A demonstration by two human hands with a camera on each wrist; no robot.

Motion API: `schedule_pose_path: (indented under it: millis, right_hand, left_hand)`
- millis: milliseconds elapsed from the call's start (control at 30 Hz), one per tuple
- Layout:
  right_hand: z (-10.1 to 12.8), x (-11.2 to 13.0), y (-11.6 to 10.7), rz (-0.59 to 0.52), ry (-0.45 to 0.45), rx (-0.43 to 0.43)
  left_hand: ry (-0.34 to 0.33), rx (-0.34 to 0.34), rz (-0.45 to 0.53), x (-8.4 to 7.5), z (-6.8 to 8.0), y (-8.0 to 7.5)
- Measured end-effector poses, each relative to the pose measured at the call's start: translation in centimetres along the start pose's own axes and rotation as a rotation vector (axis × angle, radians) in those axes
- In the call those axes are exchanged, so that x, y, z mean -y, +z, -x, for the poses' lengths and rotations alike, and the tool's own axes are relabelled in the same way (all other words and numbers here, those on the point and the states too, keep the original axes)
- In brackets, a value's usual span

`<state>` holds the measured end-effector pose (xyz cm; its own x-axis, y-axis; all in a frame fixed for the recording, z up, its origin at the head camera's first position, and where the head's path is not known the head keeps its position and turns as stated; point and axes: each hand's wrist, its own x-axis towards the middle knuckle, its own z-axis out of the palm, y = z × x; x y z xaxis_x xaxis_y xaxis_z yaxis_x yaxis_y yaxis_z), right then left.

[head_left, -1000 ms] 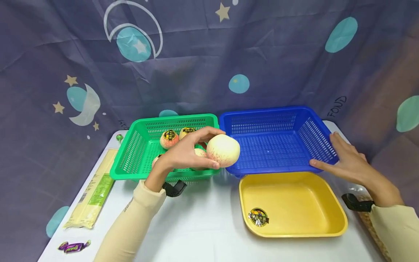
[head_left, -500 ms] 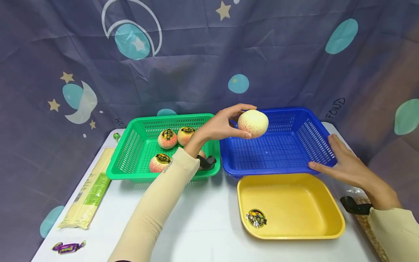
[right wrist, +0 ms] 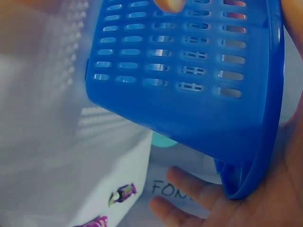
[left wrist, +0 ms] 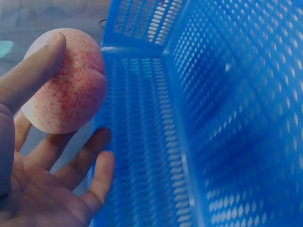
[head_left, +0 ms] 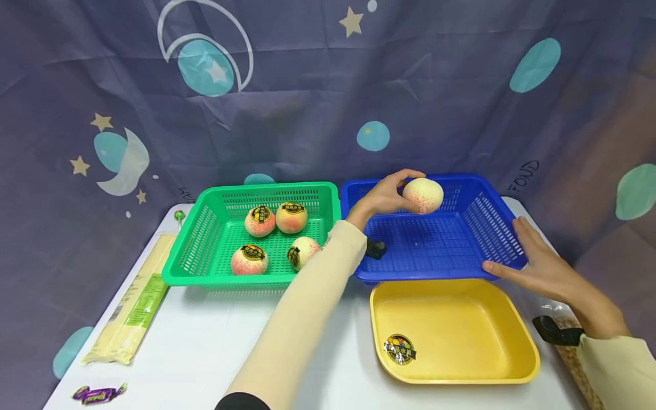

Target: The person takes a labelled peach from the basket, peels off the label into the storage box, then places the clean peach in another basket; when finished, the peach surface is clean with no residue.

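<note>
My left hand [head_left: 385, 195] grips a pale peach [head_left: 422, 195] with a pink blush and holds it over the far part of the blue basket [head_left: 492, 225]. In the left wrist view the peach [left wrist: 64, 87] sits between thumb and fingers above the basket's mesh floor [left wrist: 222, 132]. My right hand [head_left: 538, 262] rests with straight fingers against the blue basket's right front corner; the right wrist view shows the basket's outer wall [right wrist: 189, 94] against the palm. The green basket [head_left: 205, 239] holds several peaches [head_left: 259, 221] with dark stickers.
A yellow tray [head_left: 512, 353] with a sticker [head_left: 400, 348] lies in front of the blue basket. A long pale packet [head_left: 130, 304] and a purple wrapped candy [head_left: 97, 393] lie on the white table [head_left: 205, 353] at the left. A starry curtain hangs behind.
My left hand has carried the peach from in front of the green basket rightwards and further back over the blue basket. The right hand has stayed at the basket's corner.
</note>
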<state>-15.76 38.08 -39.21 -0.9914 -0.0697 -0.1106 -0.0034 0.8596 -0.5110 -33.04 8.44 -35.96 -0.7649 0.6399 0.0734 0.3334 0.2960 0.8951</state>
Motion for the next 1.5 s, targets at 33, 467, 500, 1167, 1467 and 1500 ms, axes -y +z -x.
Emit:
schedule_pose_path:
  millis: [33,467,500,1167,1467,1500]
  right_hand:
    - [0.0,0.0,0.0,-0.002,-0.003,-0.002]
    - [0.2,1.0,0.1,0.002,-0.015,-0.012]
    - [0.2,1.0,0.1,0.007,-0.015,-0.012]
    - [0.1,1.2,0.0,0.020,-0.025,0.026]
    - [0.2,0.4,-0.1,0.010,-0.014,0.026]
    - [0.2,0.3,-0.1,0.008,-0.014,0.026]
  left_hand:
    - [-0.016,-0.013,-0.003,0.1,-0.2,0.4]
    - [-0.223,-0.016,-0.217,2.0,-1.6,3.3]
    - [-0.234,-0.007,-0.238,2.1,-1.5,3.3]
    - [-0.349,-0.042,-0.469,1.3,-0.6,2.8]
    - [-0.348,0.040,-0.569,-1.4,-0.7,2.2]
    - [-0.343,0.057,-0.571,-1.6,-0.7,2.1]
